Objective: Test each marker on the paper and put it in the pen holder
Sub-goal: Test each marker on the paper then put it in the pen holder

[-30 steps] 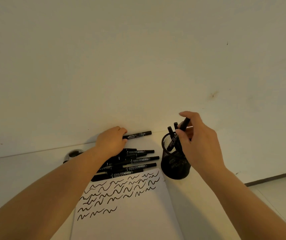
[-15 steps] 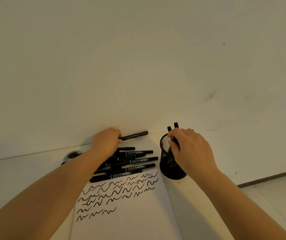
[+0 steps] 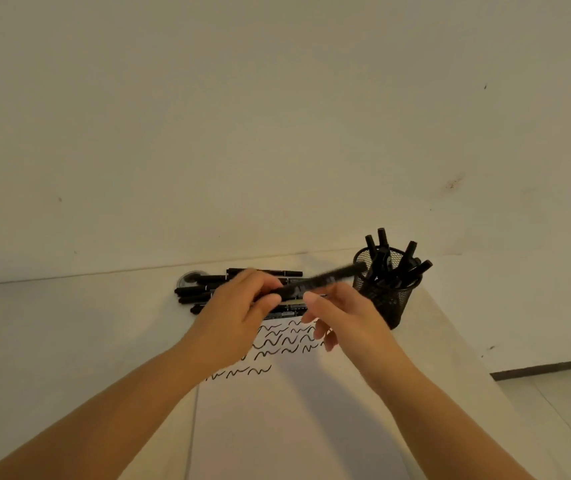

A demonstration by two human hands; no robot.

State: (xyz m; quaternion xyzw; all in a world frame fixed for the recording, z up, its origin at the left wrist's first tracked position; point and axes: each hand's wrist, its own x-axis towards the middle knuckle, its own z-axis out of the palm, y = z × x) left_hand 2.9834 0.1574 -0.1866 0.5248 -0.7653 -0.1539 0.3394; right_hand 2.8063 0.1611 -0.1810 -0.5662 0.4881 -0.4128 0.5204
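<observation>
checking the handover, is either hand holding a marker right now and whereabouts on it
The left hand grips a black marker by its left end. The right hand is just below its middle; contact cannot be told.

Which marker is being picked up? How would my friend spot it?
Find the black mesh pen holder at the paper's far right corner. Just left of it, one marker floats blurred above the pile, gripped by the left hand. The others lie flat.

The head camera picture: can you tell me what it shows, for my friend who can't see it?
A person's left hand holds a blurred black marker above a paper covered in squiggles, with the right hand just below it. More markers lie in a pile behind, and a black mesh pen holder on the right holds several.
</observation>
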